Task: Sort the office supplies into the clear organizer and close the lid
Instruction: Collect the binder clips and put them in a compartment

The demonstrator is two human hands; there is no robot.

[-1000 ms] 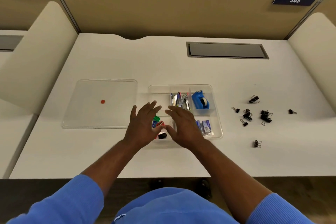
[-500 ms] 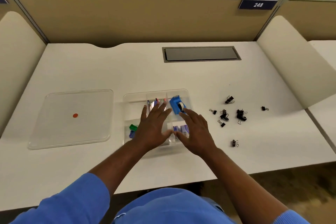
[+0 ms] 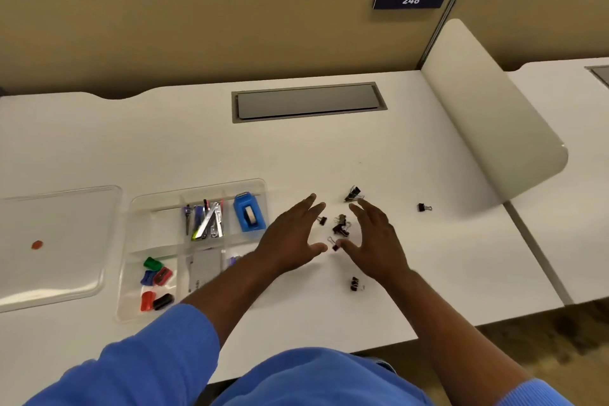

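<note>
From the head camera: the left hand (image 3: 290,241) and right hand (image 3: 375,241) hover low over the white surface (image 3: 329,155), palms facing each other, fingers (image 3: 309,204) straight and spread, grasping nothing; between them lies a loose cluster of black binder clips (image 3: 341,227), with strays just beyond, nearer the person and well off to the right; the clear organizer (image 3: 197,189) sits to the left, holding a blue tape dispenser (image 3: 248,216) and coloured sharpeners (image 3: 155,277), the left forearm crossing its near right corner; its lid (image 3: 66,214) lies flat further left, off the organizer.
</note>
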